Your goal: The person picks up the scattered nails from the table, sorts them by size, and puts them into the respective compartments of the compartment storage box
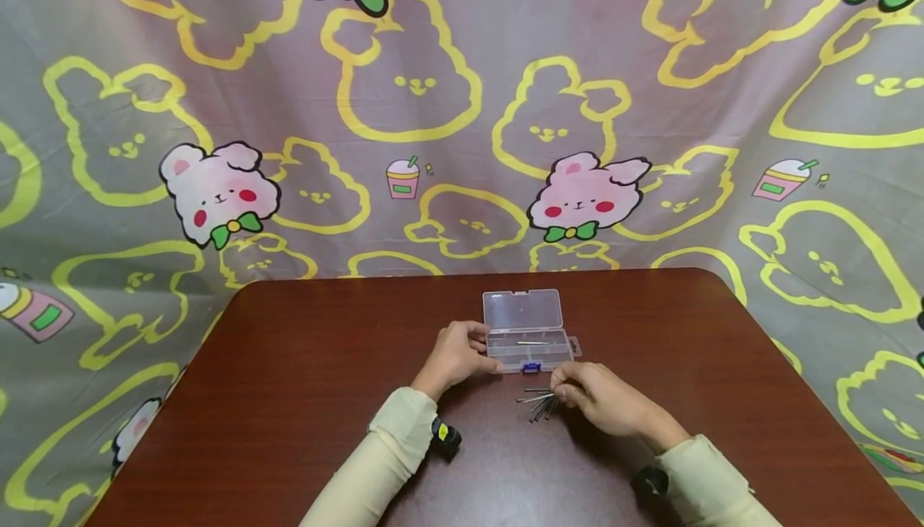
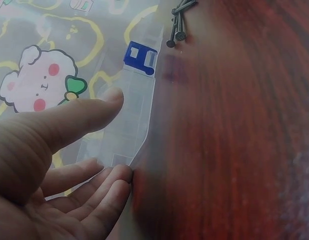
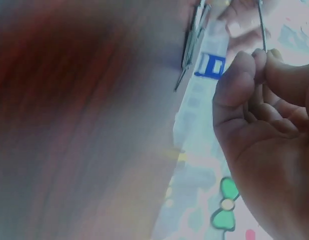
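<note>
Right grip [image 1: 603,400] around one nail [image 3: 262,26]

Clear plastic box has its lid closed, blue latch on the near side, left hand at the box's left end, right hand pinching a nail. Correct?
Lid's wrong: the head view shows the lid open, tipped back behind the plastic box. The rest holds: blue latch near side, left hand at the left end, right hand pinching a nail.
</note>
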A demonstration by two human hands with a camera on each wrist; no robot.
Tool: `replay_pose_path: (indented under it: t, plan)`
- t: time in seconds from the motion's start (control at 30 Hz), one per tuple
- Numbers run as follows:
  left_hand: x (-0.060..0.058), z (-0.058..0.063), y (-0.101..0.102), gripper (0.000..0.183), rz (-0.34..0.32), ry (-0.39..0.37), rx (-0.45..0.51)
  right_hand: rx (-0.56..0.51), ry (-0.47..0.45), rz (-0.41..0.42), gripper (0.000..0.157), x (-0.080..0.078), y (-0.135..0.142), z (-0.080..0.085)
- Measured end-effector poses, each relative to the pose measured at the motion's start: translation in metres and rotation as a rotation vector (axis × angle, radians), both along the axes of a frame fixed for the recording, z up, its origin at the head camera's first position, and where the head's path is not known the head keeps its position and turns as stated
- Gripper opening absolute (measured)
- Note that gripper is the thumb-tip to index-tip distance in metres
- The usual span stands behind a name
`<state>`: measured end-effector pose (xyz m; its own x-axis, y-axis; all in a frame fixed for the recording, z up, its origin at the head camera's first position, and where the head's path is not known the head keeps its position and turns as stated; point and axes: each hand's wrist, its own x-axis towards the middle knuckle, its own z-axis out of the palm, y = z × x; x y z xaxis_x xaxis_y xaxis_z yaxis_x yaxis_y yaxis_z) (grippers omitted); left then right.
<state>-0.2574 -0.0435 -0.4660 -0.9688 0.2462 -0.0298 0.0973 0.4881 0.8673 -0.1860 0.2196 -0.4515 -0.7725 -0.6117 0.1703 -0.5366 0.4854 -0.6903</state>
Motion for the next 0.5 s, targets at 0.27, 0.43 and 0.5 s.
replay_pose_path:
  t: [0.27,0.43,0.5]
  plan:
    - [0.001,0.0,0.001,0.066,0.003,-0.007,0.006,-0.116,-0.114,-0.111,0.013,-0.007,0.007,-0.002]
    - [0.001,0.0,0.001,0.066,0.003,0.012,0.012,-0.128,-0.1,-0.183,0.015,-0.011,0.004,-0.002]
    - [0.001,0.0,0.001,0.066,0.002,0.01,0.012,-0.147,-0.109,-0.203,0.013,-0.012,0.003,-0.002]
